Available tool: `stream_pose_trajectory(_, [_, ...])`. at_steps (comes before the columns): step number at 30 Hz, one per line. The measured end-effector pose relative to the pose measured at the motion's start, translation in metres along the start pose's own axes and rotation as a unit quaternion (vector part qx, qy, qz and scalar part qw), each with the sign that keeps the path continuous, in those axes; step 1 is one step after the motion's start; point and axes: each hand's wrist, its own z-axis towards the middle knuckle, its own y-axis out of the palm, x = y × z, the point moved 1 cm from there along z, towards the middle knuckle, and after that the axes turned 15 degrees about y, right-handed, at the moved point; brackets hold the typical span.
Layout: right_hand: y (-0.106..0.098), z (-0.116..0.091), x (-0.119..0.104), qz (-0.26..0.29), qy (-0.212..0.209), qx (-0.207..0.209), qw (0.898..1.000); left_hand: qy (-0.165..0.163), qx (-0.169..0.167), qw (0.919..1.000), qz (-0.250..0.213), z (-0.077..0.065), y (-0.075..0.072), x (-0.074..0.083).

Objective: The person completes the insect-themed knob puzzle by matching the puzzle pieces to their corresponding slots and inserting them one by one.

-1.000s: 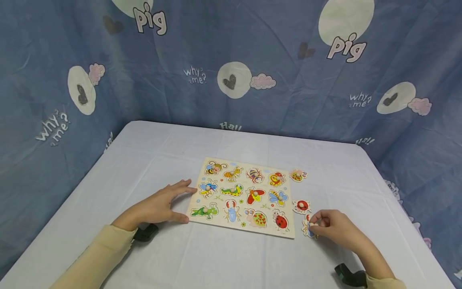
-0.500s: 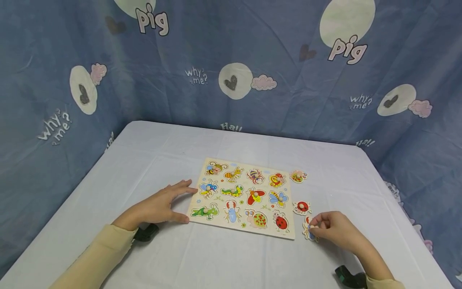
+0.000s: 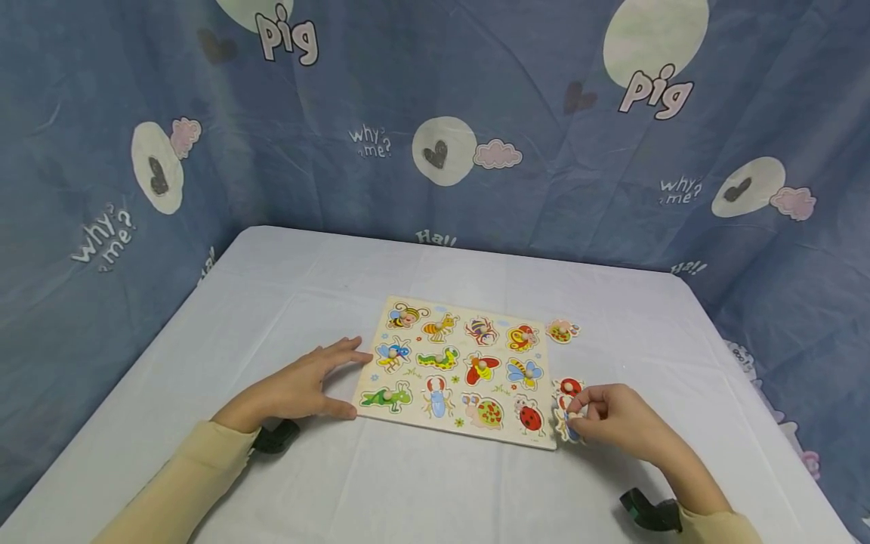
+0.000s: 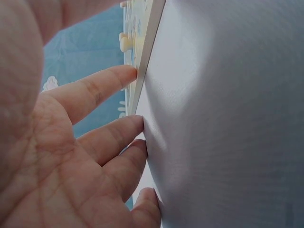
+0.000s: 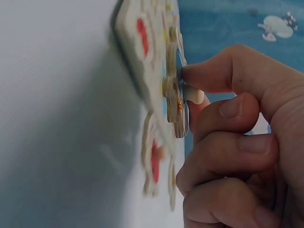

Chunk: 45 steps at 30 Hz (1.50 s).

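Note:
My left hand (image 3: 299, 385) has its fingers spread, with forefinger and thumb touching the left edge of the wooden peg puzzle board (image 3: 508, 431). Insect pieces with knobs sit in most of the board's places. The beetle, snail and ladybug pictures in its front row bear no knob. Beside the board's front right corner, my right hand (image 3: 621, 421) pinches the knob of a blue-bodied beetle puzzle piece (image 3: 563, 425). In the right wrist view, this piece (image 5: 171, 95) is held up on edge to the camera, raised above the board's surface. Its face is partly covered by the fingers.
A red ladybug piece (image 3: 572, 386) lies right of the board, just behind the held piece. Farther back, a snail piece (image 3: 560, 332) lies near the board's far right corner. A white cloth covers the table (image 3: 435, 491), and a blue printed curtain (image 3: 326, 189) hangs behind it.
My right hand has lifted the beetle piece and moved it left, toward the board's front right corner; it now partly overlaps the ladybug piece in the head view. The left hand has stayed put.

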Motion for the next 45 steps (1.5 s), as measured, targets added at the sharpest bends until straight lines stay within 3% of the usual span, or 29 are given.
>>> stream_pose_trajectory(10, [0.017,0.02,-0.04,0.007,-0.063,-0.044,0.997,-0.006,0.0,1.0,0.003,0.0,0.0,0.0])
stream_pose_trajectory(17, [0.03,0.032,-0.067,-0.005,-0.105,-0.064,0.992,0.008,-0.001,0.9999,0.009,0.0,0.0,0.0])
stream_pose_trajectory(27, [0.053,0.056,-0.09,-0.028,-0.15,-0.097,0.984,0.008,-0.002,0.9999,0.014,0.001,0.001,-0.002])
stream_pose_trajectory(45, [0.092,0.081,-0.125,-0.05,-0.146,-0.117,0.981,-0.001,-0.002,0.9999,0.015,0.001,0.002,-0.003])
